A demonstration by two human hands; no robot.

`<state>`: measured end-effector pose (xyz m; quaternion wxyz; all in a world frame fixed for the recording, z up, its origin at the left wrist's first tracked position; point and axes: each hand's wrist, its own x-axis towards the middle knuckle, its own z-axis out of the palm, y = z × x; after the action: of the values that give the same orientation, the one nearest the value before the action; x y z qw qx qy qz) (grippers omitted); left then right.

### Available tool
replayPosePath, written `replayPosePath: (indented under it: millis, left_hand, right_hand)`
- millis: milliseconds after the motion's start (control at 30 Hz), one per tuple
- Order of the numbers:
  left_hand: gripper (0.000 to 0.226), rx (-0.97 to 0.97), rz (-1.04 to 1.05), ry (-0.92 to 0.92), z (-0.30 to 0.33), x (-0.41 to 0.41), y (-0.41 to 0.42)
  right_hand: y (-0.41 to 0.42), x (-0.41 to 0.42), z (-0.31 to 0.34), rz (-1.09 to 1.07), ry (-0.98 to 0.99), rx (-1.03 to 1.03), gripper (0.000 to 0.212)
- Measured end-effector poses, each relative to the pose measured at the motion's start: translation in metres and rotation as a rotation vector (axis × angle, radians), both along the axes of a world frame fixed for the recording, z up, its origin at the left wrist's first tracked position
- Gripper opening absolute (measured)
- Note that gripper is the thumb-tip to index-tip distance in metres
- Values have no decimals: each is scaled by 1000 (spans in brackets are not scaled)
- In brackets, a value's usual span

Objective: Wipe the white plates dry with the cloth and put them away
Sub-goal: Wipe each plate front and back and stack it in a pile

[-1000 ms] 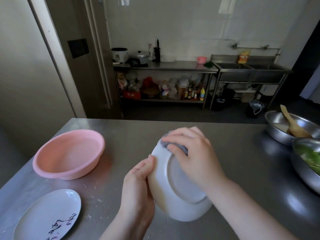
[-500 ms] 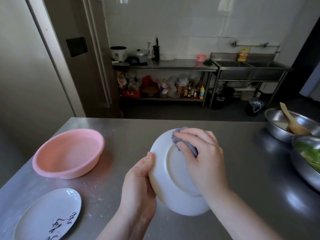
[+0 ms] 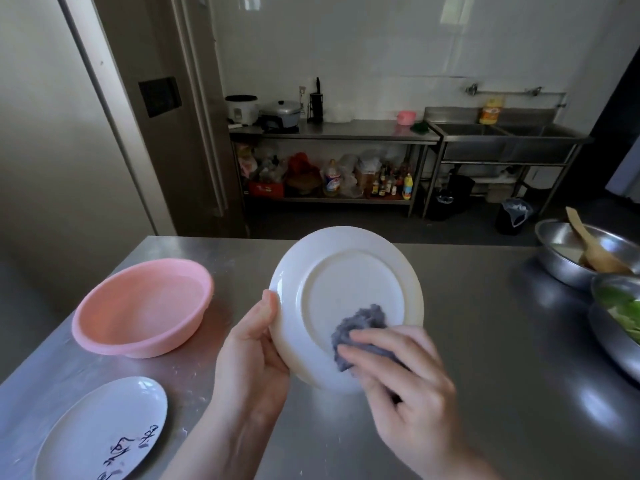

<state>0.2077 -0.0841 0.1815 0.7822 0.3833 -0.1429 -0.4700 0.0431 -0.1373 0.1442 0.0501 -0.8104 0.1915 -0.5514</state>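
We observe a white plate (image 3: 346, 292) held tilted above the steel table (image 3: 485, 341), its underside turned toward the camera so that the raised foot ring is in full view. The left hand (image 3: 251, 355) grips the plate at its lower left rim, the thumb lying along the edge and the fingers passing behind the plate, out of sight. The right hand (image 3: 408, 382) presses a bunched grey cloth (image 3: 360, 329) against the lower right part of the underside, its fingers curled over the cloth and pinching it against the plate. On the table to the left sits a pink plastic basin (image 3: 145, 306), well apart from the held plate. Near the bottom left corner lies a second plate (image 3: 100, 427), oval and white with dark painted marks, flat on the table surface. At the right edge stand two metal bowls: the farther bowl (image 3: 568, 258) contains a wooden spatula (image 3: 595, 247), and the nearer bowl (image 3: 609, 327) holds green leaves (image 3: 623, 313). Against the far wall we note a steel shelf unit (image 3: 332, 133) bearing a rice cooker (image 3: 242, 109) and a lidded pot (image 3: 280, 112), with a double sink (image 3: 502, 136) beside it.
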Motion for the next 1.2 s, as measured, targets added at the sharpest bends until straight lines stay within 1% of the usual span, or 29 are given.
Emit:
replayPosePath:
  millis: [67, 167, 233, 333, 400, 467, 533, 600, 700, 733, 767, 833, 933, 1000, 1200]
  left_hand:
    - [37, -29, -6, -13, -2, 4, 0]
    - [26, -38, -58, -62, -3, 7, -3]
    - [24, -24, -69, -101, -6, 7, -5]
    - [24, 21, -6, -208, -8, 7, -9]
    - [19, 26, 65, -321, -6, 8, -13]
    - [17, -5, 133, -500, -1, 9, -20]
    - [16, -54, 175, -744, 6, 8, -32]
    - [16, -85, 183, -1013, 6, 6, -47]
    - [29, -137, 237, -1496, -6, 4, -74]
    - [31, -159, 271, -1642, -12, 3, -83]
    - [31, -182, 302, -1750, -18, 2, -92]
    - [29, -254, 338, -1886, -32, 3, -107]
    - [30, -373, 326, -2017, -58, 6, -122]
    - [30, -406, 314, -2065, -71, 8, -127]
    - [20, -455, 183, -2106, -99, 1, -130]
  right_hand:
    - [-8, -6, 5, -60, -70, 35, 28]
    - [-25, -7, 16, -148, -144, 139, 21]
    - [-32, -4, 21, -156, -125, 280, 23]
    - [-36, -5, 20, -70, -69, 531, 30]
    - [-39, -13, 16, -50, -130, 645, 31]
    - [-41, -23, 11, -79, -222, 711, 32]
    - [-41, -32, 6, -115, -273, 749, 34]
    - [-37, -38, 1, -125, -294, 771, 35]
    - [-32, -47, -5, -134, -304, 783, 32]
    - [-31, -50, -7, -140, -311, 787, 32]
    - [-29, -53, -9, -146, -318, 788, 31]
    - [-27, -58, -11, -161, -329, 789, 32]
    - [-26, -67, -12, -186, -343, 791, 31]
    - [-26, -72, -14, -208, -351, 789, 31]
    - [-28, -74, -19, -220, -372, 797, 31]
